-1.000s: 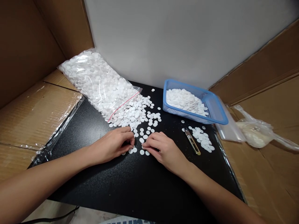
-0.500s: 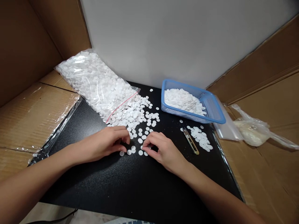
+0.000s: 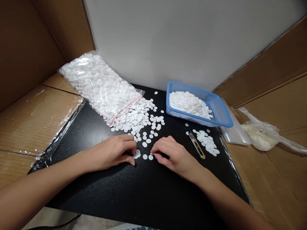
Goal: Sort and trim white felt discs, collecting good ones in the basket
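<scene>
Small flat white round discs lie loose on the black tabletop between my hands. My left hand rests low over the table, fingers curled and thumb apart from them. A few overlapping discs lie at its fingertips, partly covered by the hand. My right hand is bent into a pinch, thumb and forefinger tips close together at a white disc on the table; the fingers partly hide what is between them. Behind my left hand, a large clear zip bag full of discs lies with its mouth spilling a pile.
A blue plastic basket holding discs stands at the back right. In front of it lie thread snips and a small heap of discs. Flat clear bags and a knotted plastic bag sit on cardboard at the right.
My left hand has shifted right and its thumb now reaches toward the loose discs, covering some. My right hand has drawn slightly right, away from the left.
</scene>
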Available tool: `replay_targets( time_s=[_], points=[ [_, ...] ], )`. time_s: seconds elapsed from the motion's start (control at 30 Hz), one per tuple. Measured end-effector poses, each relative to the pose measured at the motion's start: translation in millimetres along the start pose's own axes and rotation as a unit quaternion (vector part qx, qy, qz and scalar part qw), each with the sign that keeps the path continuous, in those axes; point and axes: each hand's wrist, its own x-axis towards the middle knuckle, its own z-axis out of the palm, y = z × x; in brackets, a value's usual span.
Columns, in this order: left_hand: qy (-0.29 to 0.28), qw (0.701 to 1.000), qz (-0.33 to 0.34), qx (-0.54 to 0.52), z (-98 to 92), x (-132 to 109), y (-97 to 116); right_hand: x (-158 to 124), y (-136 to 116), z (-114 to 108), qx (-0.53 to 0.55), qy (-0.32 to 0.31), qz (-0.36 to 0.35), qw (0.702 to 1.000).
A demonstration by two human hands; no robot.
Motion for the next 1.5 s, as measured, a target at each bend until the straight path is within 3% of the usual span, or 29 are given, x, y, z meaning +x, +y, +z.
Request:
replay_targets(
  time_s=[0.27, 0.47, 0.9, 1.07, 1.17, 1.27, 1.33, 1.5],
  points=[
    [0.044, 0.991, 0.013, 0.129, 17.0, 7, 12, 3, 4, 6, -0.061, -0.004, -0.022, 0.998],
    [0.037, 0.997, -0.034, 0.053, 15.7, 9, 14, 5, 3, 6, -0.073, 0.001, -0.027, 0.997],
    [0.062, 0.998, 0.026, -0.015, 19.9, 10, 16, 2, 7, 2, -0.064, 0.023, -0.050, 0.996],
    [0.099, 0.989, -0.004, -0.108, 16.9, 12, 18, 2, 6, -2, -0.077, 0.002, -0.073, 0.994],
    [0.113, 0.973, -0.064, -0.191, 17.0, 14, 17, 2, 4, -1, -0.057, -0.013, -0.078, 0.995],
    [0.123, 0.937, -0.125, -0.302, 18.6, 15, 16, 3, -1, 4, -0.014, 0.033, -0.039, 0.999],
    [0.137, 0.919, -0.128, -0.346, 19.2, 14, 16, 4, -6, 9, 0.017, 0.075, -0.011, 0.997],
    [0.166, 0.932, -0.072, -0.313, 17.7, 14, 19, 6, -15, 19, 0.033, 0.128, 0.006, 0.991]
  ],
)
